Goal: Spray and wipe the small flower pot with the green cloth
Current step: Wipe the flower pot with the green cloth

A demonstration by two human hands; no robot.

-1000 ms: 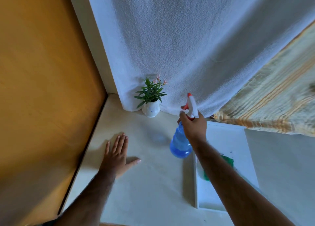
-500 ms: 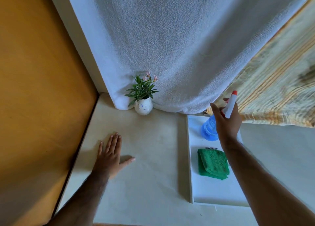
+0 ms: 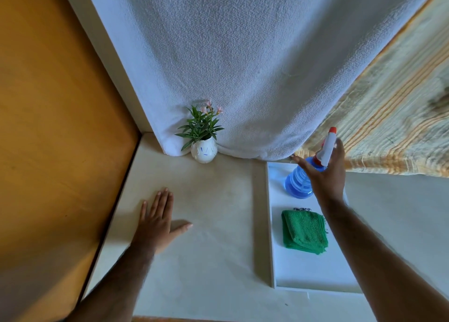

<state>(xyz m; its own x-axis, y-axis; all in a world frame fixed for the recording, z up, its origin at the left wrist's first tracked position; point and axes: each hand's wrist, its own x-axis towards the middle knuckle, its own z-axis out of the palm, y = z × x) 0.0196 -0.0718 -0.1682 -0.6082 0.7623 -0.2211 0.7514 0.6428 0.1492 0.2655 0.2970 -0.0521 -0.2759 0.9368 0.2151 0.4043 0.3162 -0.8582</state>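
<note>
Standing the spray bottle [image 3: 297, 183] upright at the far end of the white tray [image 3: 271, 224], where it is staying clear of the wiping area. Holding the right hand [image 3: 325, 176] at the bottle neck with the grip apart: fingers spread behind the sprayer head, thumb out to the side, not clamped on anything. Whether the palm is touching the bottle cannot be told.

Pressing the left hand [image 3: 156, 222] flat on the bench [image 3: 213, 224], grip apart and empty, probably bracing the body during the reach.

Leaving the green cloth [image 3: 303, 231] folded in the tray, just beside the bottle and near the right forearm, ready for pickup.

Locating the small flower pot [image 3: 203, 151] at the bench's far edge, against the hanging white towel [image 3: 243, 66], well apart from both hands. Judging wiping as not yet started.
</note>
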